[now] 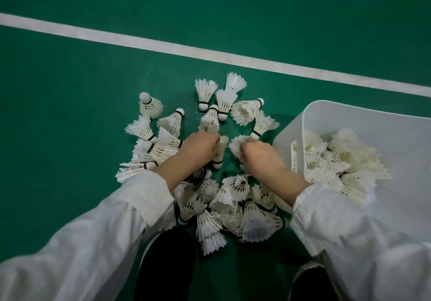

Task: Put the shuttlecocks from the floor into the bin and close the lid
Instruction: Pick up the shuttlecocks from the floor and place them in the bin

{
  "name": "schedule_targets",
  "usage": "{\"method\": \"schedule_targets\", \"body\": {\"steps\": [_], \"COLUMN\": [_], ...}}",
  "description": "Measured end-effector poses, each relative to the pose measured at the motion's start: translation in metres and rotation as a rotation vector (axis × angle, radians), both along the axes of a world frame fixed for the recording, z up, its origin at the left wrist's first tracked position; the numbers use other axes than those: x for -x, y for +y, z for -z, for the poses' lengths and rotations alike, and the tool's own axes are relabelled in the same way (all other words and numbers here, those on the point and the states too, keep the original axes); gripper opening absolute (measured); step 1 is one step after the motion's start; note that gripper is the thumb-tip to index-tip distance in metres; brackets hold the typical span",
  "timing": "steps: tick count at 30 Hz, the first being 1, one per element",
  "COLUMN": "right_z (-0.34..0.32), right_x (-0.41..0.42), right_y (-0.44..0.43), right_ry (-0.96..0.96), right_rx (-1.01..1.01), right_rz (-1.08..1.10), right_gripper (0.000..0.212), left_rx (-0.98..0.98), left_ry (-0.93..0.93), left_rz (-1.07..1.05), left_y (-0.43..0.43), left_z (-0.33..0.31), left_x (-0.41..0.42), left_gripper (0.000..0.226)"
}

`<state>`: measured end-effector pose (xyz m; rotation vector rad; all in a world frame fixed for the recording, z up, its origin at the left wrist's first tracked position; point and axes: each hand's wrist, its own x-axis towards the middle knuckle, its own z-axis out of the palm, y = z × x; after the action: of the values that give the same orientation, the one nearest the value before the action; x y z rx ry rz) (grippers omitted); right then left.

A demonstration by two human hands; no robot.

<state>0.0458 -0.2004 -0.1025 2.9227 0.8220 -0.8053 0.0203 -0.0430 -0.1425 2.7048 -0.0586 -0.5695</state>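
Two white sleeves point(98, 237) reach forward from the bottom edge, with dark trouser legs point(168, 265) between them. Just beyond the knees lies a thick cluster of white feather shuttlecocks point(233, 198), some on their sides, some overlapping, on the green floor point(70, 114). Farther on, both hands work in the middle of the scatter. The left hand point(200, 146) has its fingers curled around a shuttlecock point(219, 151) whose cork end points back toward the person. The right hand point(261, 154) has its fingers closed on the feathers of another shuttlecock point(236, 145). To the right, touching the pile's edge, stands the white bin point(349, 118), open-topped and already holding a heap of shuttlecocks point(340, 160) against its near wall. More shuttlecocks ring the hands to the left and beyond, a few standing upright on their feather skirts. Past them a white court line point(210, 52) crosses the floor diagonally.
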Motion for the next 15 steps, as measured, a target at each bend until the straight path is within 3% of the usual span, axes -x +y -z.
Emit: {"method": "schedule_targets", "body": {"steps": [5,10,12,15], "right_z": [0.005,0.003,0.003,0.004], "right_x": [0.001,0.001,0.001,0.002], "right_y": [-0.003,-0.002,-0.001,-0.001], "right_ry": [0.027,0.045,0.044,0.056], "right_rx": [-0.099,-0.131,-0.135,-0.13], "right_rz": [0.064,0.086,0.091,0.099], "right_gripper": [0.01,0.017,0.018,0.018], "left_rx": [0.037,0.202,0.09,-0.168], "left_ry": [-0.072,-0.238,-0.278,-0.139], "left_rz": [-0.066,-0.297,-0.289,-0.135], "left_y": [0.012,0.044,0.065,0.086], "left_z": [-0.024,-0.054,-0.054,-0.04], "left_x": [0.011,0.017,0.013,0.01], "left_gripper": [0.011,0.027,0.029,0.055]}}
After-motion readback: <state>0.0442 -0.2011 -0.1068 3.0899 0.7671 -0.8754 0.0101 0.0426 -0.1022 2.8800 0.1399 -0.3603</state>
